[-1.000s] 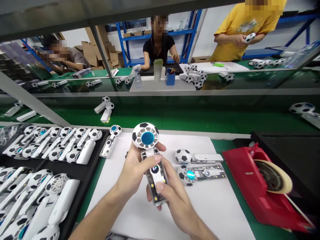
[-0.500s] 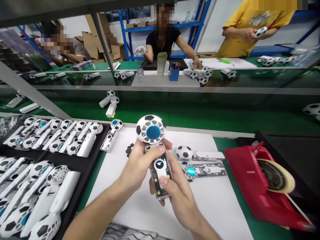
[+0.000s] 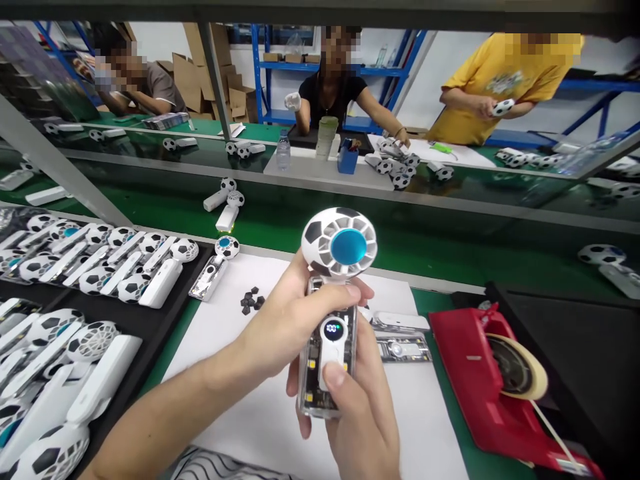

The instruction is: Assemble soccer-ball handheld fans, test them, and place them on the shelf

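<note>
I hold a small hand-held fan [image 3: 334, 293] upright over a white mat [image 3: 260, 413]. Its round head is white with black football patches and a blue centre; its handle is clear plastic with a lit display reading 100. My left hand [image 3: 290, 323] wraps the upper handle from the left. Gripping the lower handle, my right hand [image 3: 363, 407] rests its thumb on the white button strip below the display. Behind my hands, two more fans [image 3: 400, 337] lie on the mat.
A red tape dispenser [image 3: 493, 387] stands at the right. Black trays [image 3: 150, 320] at the left hold several fans. One fan [image 3: 213, 267] and small black parts [image 3: 251, 300] lie on the mat. Beyond runs a green conveyor belt [image 3: 425, 233], with three people working at the far bench.
Both hands have lifted the fan higher and closer to the camera and shifted it right. The display changed to 100. The view has tilted slightly.
</note>
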Available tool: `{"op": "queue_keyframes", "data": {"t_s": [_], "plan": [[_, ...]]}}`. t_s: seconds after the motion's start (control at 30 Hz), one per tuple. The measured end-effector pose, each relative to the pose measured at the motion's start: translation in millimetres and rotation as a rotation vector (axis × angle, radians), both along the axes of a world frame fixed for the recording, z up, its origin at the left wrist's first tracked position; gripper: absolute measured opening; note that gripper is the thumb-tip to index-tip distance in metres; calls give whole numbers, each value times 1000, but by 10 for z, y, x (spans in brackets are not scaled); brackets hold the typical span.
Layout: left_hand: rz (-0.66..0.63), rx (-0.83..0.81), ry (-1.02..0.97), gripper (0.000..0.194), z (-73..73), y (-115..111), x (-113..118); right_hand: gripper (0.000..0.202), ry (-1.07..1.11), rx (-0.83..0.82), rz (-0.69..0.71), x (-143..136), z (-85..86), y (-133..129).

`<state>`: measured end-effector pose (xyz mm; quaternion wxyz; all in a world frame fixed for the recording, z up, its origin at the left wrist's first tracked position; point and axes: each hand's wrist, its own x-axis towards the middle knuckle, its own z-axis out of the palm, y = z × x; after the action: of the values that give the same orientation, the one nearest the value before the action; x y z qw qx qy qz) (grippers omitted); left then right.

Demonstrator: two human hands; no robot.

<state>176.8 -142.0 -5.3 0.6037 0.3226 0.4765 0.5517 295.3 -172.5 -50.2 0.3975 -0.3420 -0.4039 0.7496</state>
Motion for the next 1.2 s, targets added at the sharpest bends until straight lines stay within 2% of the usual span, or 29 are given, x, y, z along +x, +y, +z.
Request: {"op": "queue_keyframes", "data": {"t_s": [0.1,0.37,0.5,0.6,0.7,0.8,0.9,1.03,1.2], "plan": [[-11,31,-28,30,60,10,11,81,-15,28,-7,7,57,-35],[-25,-16,-31,33,186,12,12,82,-146,77,63,144,42,-38],[-58,-74,31,42,193,-11,-8,76,-110,68,143,193,132,-24],[-58,-26,59,37,164,-6,-17,73,-32,77,200,195,176,34],[23,96,102,24,133,18,-3,68,6,133,220,194,129,116],[104,147,180,21,120,28,34,69,-86,270,251,217,56,205],[115,126,195,21,116,21,58,69,-249,434,302,271,40,275],[95,139,255,29,112,18,50,70,-301,482,356,320,81,301],[95,146,251,28,120,-1,73,64,-273,551,252,258,75,265]]}}
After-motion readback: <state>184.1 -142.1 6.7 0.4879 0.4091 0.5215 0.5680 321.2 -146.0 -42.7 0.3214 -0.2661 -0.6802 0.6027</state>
